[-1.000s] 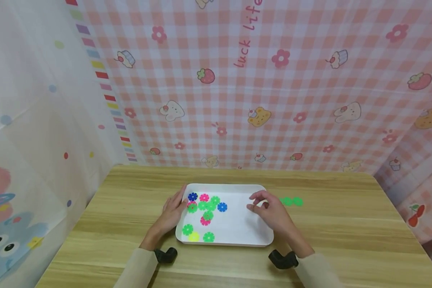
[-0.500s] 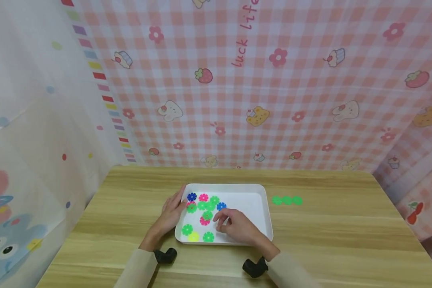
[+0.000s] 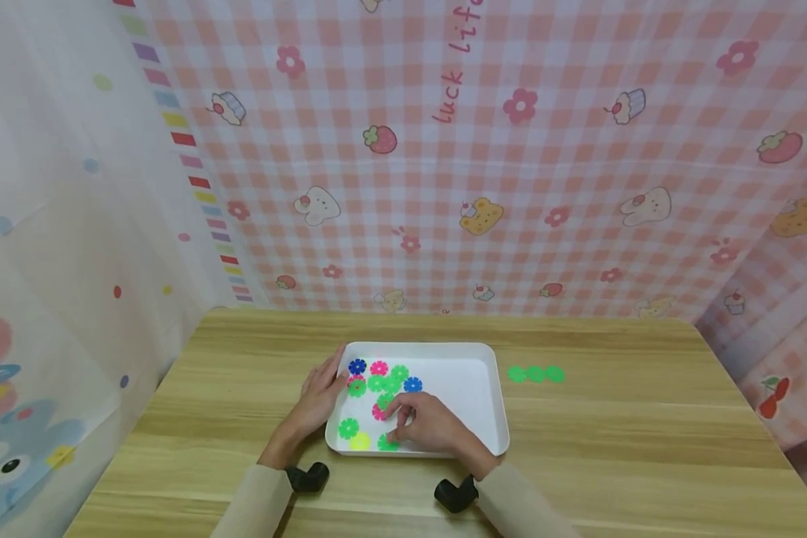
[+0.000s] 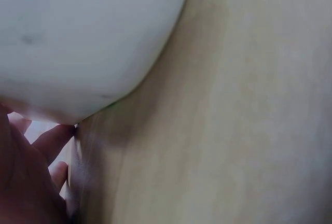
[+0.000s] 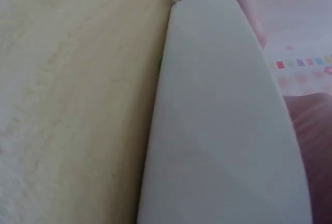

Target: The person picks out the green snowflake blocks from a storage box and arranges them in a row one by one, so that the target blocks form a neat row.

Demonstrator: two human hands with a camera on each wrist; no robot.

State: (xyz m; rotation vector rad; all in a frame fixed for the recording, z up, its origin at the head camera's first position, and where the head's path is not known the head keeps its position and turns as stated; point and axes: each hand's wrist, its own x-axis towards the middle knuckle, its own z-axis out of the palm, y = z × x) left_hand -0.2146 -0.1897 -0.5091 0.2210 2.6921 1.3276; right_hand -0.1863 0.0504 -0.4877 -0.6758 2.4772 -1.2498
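Observation:
A white tray (image 3: 467, 407) lies on the wooden table and bears several flower-shaped plastic discs, mostly in its left half. My left hand (image 3: 319, 396) rests along the tray's left wall, its fingertips near the far left corner; in the left wrist view the left fingers (image 4: 54, 140) touch the outer wall. Over the tray my right hand (image 3: 430, 426) reaches in with bent fingers, thumb and forefinger apart. The thumb overlaps a green disc (image 3: 385, 444) by the front wall; the forefinger overlaps a pink disc (image 3: 378, 412) and a green disc (image 3: 383, 402).
Three green discs (image 3: 536, 373) lie in a row on the table right of the tray. Other discs in it include a dark blue disc (image 3: 357, 367), a lighter blue disc (image 3: 413, 385) and a yellow disc (image 3: 359, 441). A checked cloth (image 3: 545, 164) hangs behind the table.
My right hand has moved left from the tray's right side to the discs, then slightly further left and down to the front green disc. The left hand stays at the tray's wall.

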